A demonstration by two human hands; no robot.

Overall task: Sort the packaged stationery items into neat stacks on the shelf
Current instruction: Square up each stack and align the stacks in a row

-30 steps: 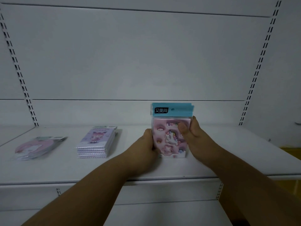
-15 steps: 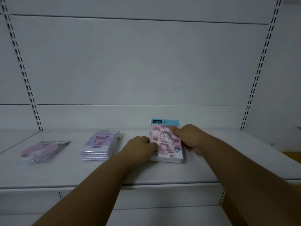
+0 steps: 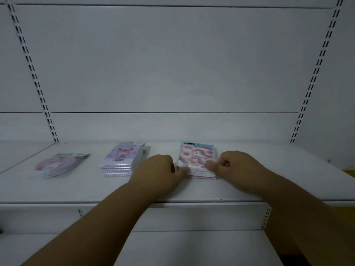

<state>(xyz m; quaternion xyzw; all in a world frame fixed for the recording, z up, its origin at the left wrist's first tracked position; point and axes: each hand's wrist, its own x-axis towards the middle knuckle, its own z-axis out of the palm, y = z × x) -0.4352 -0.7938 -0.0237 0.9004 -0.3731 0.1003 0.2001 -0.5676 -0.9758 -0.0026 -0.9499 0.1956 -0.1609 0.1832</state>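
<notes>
Both forearms reach in over the front lip of the white shelf (image 3: 269, 181). My left hand (image 3: 160, 167) is curled, fingertips against the near left corner of the pink unicorn stack (image 3: 197, 160). My right hand (image 3: 233, 163) is fisted loosely, thumb and forefinger pinched at the stack's near right corner. The stack lies flat, right of centre on the shelf, blue header card to the rear. Left of it, just beyond my left hand, lies a purple stack (image 3: 123, 160). Farther left, well apart, pink round packets (image 3: 57, 166) lie slightly fanned. Nothing obstructs either hand.
</notes>
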